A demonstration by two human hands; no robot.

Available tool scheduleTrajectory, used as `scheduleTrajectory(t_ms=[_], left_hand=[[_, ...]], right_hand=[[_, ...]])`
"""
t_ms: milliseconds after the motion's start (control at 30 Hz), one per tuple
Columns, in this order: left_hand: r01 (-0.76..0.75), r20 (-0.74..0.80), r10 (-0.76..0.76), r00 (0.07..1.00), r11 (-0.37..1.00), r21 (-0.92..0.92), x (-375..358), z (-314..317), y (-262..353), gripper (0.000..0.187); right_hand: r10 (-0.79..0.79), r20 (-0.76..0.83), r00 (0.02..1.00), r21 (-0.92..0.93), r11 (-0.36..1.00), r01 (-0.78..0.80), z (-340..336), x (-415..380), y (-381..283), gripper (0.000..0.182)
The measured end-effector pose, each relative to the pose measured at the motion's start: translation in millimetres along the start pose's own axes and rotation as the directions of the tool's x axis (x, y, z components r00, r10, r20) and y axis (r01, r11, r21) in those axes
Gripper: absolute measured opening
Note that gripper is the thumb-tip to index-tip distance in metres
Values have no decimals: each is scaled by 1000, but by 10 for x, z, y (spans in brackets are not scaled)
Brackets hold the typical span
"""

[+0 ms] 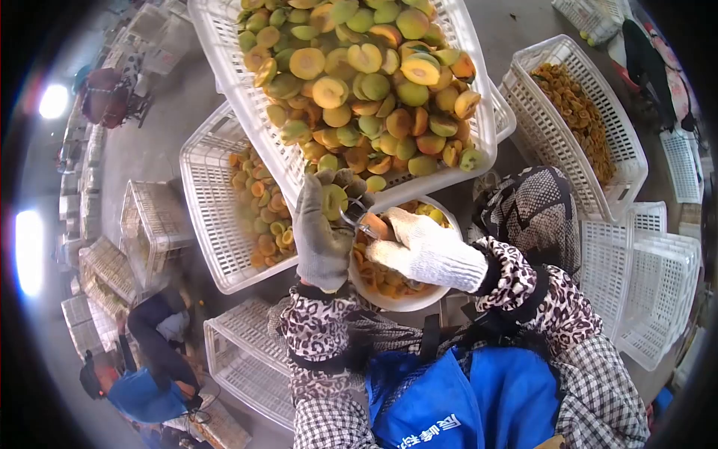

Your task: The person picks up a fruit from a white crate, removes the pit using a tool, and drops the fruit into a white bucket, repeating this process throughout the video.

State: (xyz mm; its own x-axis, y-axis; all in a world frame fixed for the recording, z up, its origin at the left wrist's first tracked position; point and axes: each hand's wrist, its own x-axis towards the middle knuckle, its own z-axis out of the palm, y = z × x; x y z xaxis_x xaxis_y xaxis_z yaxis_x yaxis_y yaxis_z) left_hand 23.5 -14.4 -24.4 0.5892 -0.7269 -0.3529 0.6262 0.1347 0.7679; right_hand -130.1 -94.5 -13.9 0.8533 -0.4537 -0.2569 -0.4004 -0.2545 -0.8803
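Note:
My left hand (323,232), in a grey-coated glove, is closed around a greenish-yellow peach half (333,202). My right hand (426,249), in a white knitted glove, grips a looped corer (372,225) by its brown handle. The corer's metal loop is right at the peach half. Below both hands is a white bowl (400,303) holding orange fruit pieces, partly hidden by the right glove. Just beyond my hands, a white crate (486,142) is heaped with halved peaches (374,82), green to orange.
A second crate of fruit halves (202,172) stands at left beneath the heaped one. To the right, another crate (624,191) contains shrivelled orange pieces. Stacked white crates (636,277) stand at far right. At lower left a person (149,374) in blue sits low.

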Motion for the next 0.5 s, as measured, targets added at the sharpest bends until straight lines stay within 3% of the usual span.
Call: scheduleTrajectory(t_ms=[33,67,100,167,233,267,333,367,400,433,500], left_hand=[[81,45,-73,996,973,-217,10,-22,-32,37],[100,78,-82,994,956,-277,-16,24,-30,40],[105,79,-86,993,955,-277,-64,96,-15,40],[47,-19,-53,998,971,-236,-150,206,-2,42],[52,-49,-64,997,976,-214,-168,164,-43,45],[21,-23,-25,999,984,-178,-168,126,-65,45],[-9,4,9,1000,990,-138,-152,18,-119,45],[-124,37,119,992,971,205,-136,-33,-141,45],[-234,106,209,972,824,517,-129,-67,-154,46],[-231,107,206,973,823,519,-134,-87,-158,46],[-77,165,46,985,980,183,-150,-11,-106,46]], right_hand=[[10,-3,1000,2,1000,-10,-7,12,35,44],[-63,-1,998,-94,994,63,-6,29,77,40],[-138,10,990,-191,972,137,8,35,113,37],[-78,-27,997,-141,987,74,24,17,143,31],[-347,2,938,-249,908,336,-45,0,119,31],[-343,6,939,-246,910,333,-50,8,110,31],[-56,77,996,-139,988,66,-44,26,82,40],[-52,76,996,-134,989,62,-28,26,52,40],[-45,48,998,-144,988,51,-8,27,15,38],[-38,19,999,-154,987,41,6,25,-1,36],[-67,14,998,-173,982,68,27,19,22,36]])
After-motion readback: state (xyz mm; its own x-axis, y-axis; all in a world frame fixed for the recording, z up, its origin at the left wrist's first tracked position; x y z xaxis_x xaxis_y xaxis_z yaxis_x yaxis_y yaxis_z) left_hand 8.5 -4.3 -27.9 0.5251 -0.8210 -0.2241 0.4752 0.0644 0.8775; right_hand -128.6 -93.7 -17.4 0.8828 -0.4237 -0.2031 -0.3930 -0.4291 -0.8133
